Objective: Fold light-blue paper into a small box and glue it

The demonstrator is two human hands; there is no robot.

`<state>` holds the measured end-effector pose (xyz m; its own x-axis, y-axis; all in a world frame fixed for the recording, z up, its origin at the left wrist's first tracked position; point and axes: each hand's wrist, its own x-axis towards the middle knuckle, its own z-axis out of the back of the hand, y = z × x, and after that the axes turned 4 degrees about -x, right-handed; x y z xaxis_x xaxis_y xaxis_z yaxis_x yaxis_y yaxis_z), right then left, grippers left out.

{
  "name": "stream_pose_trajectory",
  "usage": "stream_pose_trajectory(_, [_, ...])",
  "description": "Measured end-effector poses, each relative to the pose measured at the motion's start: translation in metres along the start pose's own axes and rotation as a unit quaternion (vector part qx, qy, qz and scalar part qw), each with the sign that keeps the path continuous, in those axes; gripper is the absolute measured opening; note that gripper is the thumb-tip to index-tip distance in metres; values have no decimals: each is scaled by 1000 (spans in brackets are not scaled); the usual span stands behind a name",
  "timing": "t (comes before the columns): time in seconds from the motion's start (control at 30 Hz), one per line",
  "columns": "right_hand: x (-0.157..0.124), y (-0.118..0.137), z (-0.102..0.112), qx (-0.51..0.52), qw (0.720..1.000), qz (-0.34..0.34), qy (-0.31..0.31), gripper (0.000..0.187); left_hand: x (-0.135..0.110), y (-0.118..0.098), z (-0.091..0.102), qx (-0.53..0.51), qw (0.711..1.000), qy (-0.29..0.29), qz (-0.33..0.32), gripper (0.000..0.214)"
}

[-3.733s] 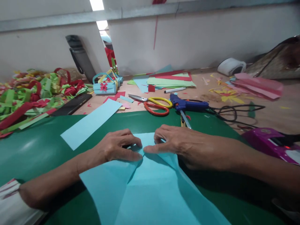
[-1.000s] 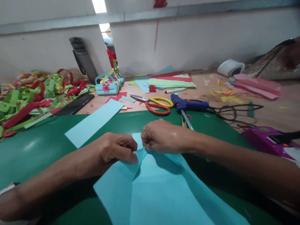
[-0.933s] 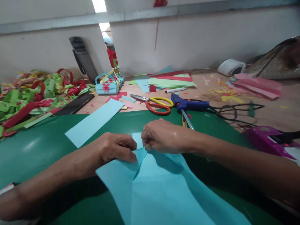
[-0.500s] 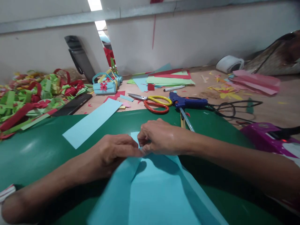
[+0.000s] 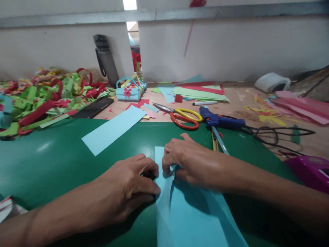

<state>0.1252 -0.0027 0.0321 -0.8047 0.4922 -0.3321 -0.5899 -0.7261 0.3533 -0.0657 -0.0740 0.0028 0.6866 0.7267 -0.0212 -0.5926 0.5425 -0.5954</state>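
Observation:
A large sheet of light blue paper [image 5: 195, 216] with a folded left side lies in front of me on the green mat [image 5: 123, 140]. My right hand [image 5: 187, 159] bends over its upper part, thumb and fingers pinching the paper near the fold. At the sheet's left edge is my left hand [image 5: 133, 185], its thumb tip touching the border and a gap showing between thumb and curled forefinger. A separate light blue paper strip [image 5: 114, 130] rests farther back on the mat.
Behind the mat lie scissors [image 5: 180, 115], a blue glue gun [image 5: 221, 120] with its cord, a white pen [image 5: 205, 103], and stacked coloured paper [image 5: 203, 92]. Paper scraps [image 5: 51, 99], a phone [image 5: 94, 108], a small blue paper bag [image 5: 128, 93] and a bottle [image 5: 106, 61] stand left.
My left hand has let go of the fold and drawn back slightly left. The sheet's left side now lies folded inward under my right hand. The view has shifted left.

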Motion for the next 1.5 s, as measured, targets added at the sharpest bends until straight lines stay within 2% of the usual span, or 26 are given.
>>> stream_pose_trajectory(0.1, [0,0,-6,-15,1000,12,0,32,-6,2,1,53,998,13,-23,21])
stream_pose_trajectory(0.2, [0,-7,-14,-8,999,34,-27,28,-8,9,3,62,997,26,-49,25])
stream_pose_trajectory(0.37, [3,-12,-25,-5,996,63,-61,35,-8,20,-1,23,997,-15,-76,21])
stream_pose_trajectory(0.47, [7,-5,-27,-15,997,46,-63,33,-7,22,-4,12,996,-24,-81,18])
stream_pose_trajectory(0.63, [16,3,-29,-19,998,-4,-64,13,-3,24,-4,-19,996,-26,-83,20])
stream_pose_trajectory(0.7, [17,5,-29,-21,998,-18,-62,12,-1,25,-4,-33,996,-29,-83,19])
stream_pose_trajectory(0.87, [17,6,-30,-14,997,-27,-64,14,0,26,-5,-45,995,-42,-82,18])
stream_pose_trajectory(1.07, [16,5,-35,-19,992,-2,-122,8,-1,24,-4,-62,994,-44,-73,19])
stream_pose_trajectory(1.27, [12,12,-27,-18,996,-32,-77,8,2,22,-5,-60,996,-31,-60,20])
stream_pose_trajectory(1.5, [7,15,-19,-33,996,-37,-73,7,5,19,-6,-49,998,-28,-26,25])
